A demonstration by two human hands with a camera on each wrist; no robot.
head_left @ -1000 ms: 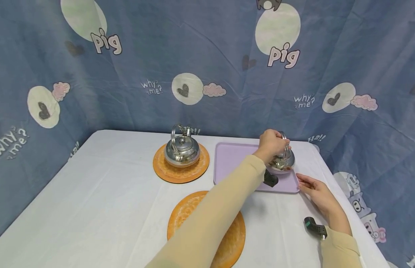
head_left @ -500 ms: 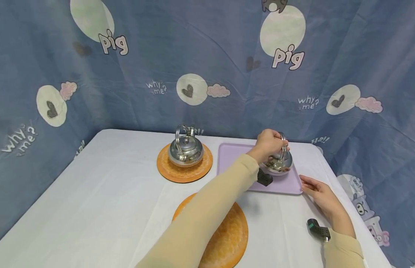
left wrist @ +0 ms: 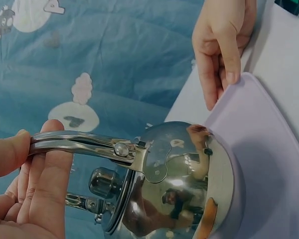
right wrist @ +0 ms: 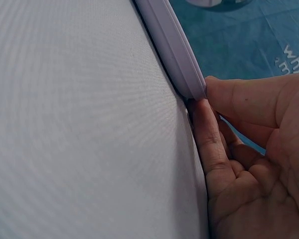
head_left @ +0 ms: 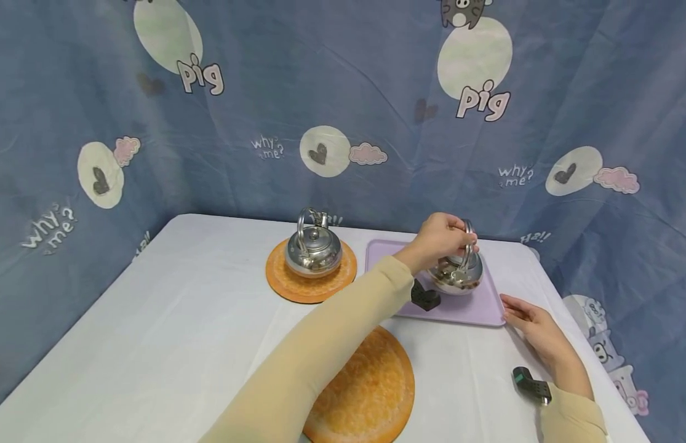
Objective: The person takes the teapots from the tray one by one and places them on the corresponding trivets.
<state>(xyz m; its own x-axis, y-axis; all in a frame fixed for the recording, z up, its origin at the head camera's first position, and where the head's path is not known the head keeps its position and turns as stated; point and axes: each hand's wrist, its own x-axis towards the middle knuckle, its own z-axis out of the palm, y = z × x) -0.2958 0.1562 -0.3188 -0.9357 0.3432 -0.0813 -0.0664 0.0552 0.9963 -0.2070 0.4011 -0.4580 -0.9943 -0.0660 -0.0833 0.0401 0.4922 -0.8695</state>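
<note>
A shiny metal kettle (head_left: 456, 274) stands over the right part of a lilac tray (head_left: 381, 247); I cannot tell whether its base touches the tray. My left hand (head_left: 439, 237) grips its arched handle, with the thumb and fingers around the bar in the left wrist view (left wrist: 84, 142). At the tray's near right corner, my right hand (head_left: 536, 329) pinches the rim. The right wrist view shows the thumb (right wrist: 244, 97) on the tray edge (right wrist: 174, 55) and the index finger at the corner below it.
Another metal kettle (head_left: 314, 251) stands on an orange round mat (head_left: 276, 280) at the back. Nearer lies a second orange mat (head_left: 370, 387), partly covered by the left sleeve (head_left: 315, 357). A printed blue curtain (head_left: 237, 92) hangs behind the white table (head_left: 154, 320).
The held kettle has shifted left and slightly nearer over the tray, with my left hand still on its handle. My right hand stays at the tray corner. The whole view has drifted slightly.
</note>
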